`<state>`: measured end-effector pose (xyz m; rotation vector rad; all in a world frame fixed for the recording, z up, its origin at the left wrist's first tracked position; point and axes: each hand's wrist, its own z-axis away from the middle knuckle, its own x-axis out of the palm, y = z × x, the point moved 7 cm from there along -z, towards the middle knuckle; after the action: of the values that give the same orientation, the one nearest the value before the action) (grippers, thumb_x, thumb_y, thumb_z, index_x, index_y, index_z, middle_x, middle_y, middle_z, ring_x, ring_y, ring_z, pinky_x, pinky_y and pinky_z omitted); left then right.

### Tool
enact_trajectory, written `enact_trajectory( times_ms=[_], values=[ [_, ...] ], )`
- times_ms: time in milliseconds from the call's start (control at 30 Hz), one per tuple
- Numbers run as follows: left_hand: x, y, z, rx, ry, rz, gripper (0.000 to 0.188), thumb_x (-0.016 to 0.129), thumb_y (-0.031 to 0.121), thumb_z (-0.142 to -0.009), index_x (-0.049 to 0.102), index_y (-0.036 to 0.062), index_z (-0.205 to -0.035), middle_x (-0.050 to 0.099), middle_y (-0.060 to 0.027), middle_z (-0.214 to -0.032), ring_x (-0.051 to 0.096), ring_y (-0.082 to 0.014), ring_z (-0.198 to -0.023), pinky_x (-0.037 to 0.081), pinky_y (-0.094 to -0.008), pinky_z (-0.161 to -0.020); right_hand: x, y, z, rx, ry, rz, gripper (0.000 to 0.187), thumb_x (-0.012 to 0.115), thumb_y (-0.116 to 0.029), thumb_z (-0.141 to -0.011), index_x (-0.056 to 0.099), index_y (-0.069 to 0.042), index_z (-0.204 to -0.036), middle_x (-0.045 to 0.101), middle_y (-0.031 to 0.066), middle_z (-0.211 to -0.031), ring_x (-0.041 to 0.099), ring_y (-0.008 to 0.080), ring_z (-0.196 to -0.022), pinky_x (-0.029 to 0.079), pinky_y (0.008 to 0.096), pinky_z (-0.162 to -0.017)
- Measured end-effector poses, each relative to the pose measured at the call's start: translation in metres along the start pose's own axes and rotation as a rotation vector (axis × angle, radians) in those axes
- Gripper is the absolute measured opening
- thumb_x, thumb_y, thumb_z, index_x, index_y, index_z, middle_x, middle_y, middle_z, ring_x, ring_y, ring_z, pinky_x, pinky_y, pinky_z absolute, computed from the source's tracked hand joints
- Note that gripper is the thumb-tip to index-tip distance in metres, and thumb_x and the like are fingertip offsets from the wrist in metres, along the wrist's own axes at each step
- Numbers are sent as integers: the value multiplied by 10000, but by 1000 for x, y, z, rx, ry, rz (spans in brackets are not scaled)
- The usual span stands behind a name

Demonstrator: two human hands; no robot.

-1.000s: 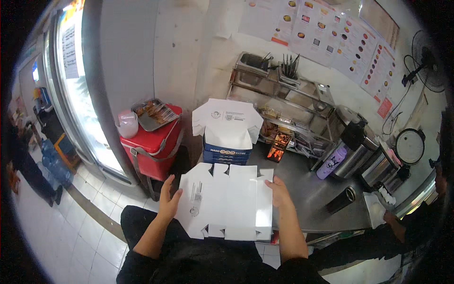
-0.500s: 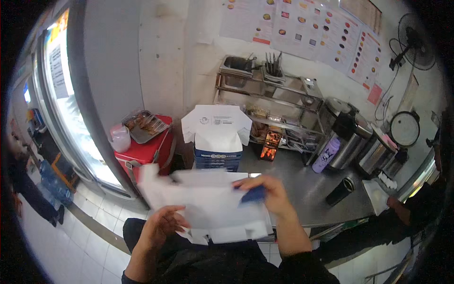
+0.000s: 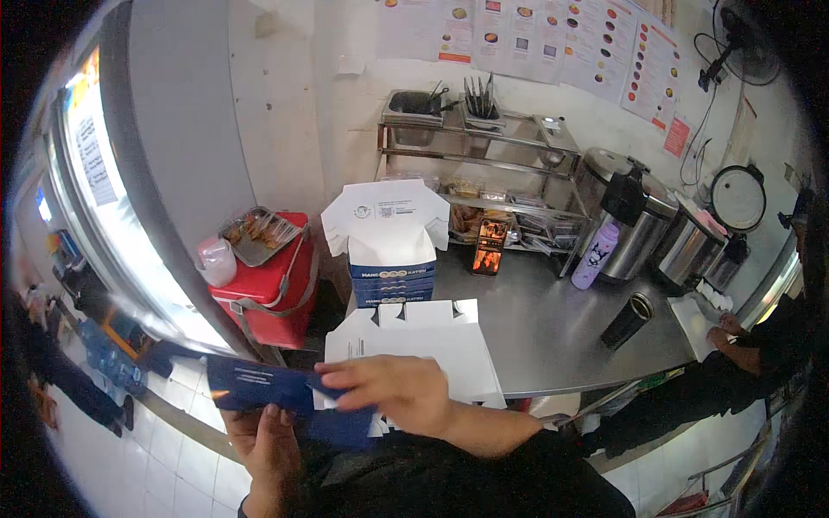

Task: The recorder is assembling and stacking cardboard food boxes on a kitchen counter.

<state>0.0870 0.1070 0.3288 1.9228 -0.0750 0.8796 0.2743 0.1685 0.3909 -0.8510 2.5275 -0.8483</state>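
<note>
Metal tabletop (image 3: 553, 345) carried stacked boxes (image 3: 393, 283); left fingers (image 3: 273, 418) were clamped on blue cardboard (image 3: 255, 385); right fingers (image 3: 350, 378) overlapped it, grip indeterminable.

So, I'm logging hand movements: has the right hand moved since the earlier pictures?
Yes, leftward: against the standing phone, the right hand has gone from roughly below it in view to lower left.

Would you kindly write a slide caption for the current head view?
The left hand grips a blue cardboard piece, the right hand in front of it, near stacked boxes.
</note>
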Motion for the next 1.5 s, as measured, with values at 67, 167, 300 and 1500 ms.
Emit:
enact_trajectory(
  times_ms=[67, 167, 300, 1500],
  values=[
    [1, -2, 0, 89, -66, -100, 525, 527, -73, -886, 388, 14, -1384, 557, -153, -1224, 590, -222, -1049, 523, -305, -838, 13, -19, 5, -366, -112, 829, 282, 732, -99, -754, 742, -151, -1031, 660, 35, -1146, 575, 336, -1185, 380, 578, -1075],
    [3, -3, 3, 191, -178, -204, 507, 513, -97, -893, 402, -3, -1378, 551, -160, -1264, 564, -277, -1133, 479, -395, -972, 0, -10, 0, -242, -191, 602, 256, 770, -145, -721, 764, -181, -974, 648, 16, -1122, 567, 294, -1172, 334, 599, -1098],
    [8, -25, 12, 51, -231, -239, 502, 512, -83, -899, 381, -31, -1382, 539, -178, -1289, 548, -281, -1163, 445, -385, -1013, 7, -12, 6, -368, -58, 747, 272, 797, -103, -690, 766, -181, -948, 643, 11, -1070, 585, 293, -1133, 319, 625, -1095],
    [-40, 6, -6, 81, -328, -1142, 312, 563, -45, -852, 587, -52, -1163, 635, -209, -1105, 612, -314, -1053, 463, -338, -917, 55, 86, -12, -4, -230, 337, 284, 696, -167, -859, 638, -51, -1112, 403, 201, -1475, 371, 385, -1371, 295, 462, -1122]
  ],
)
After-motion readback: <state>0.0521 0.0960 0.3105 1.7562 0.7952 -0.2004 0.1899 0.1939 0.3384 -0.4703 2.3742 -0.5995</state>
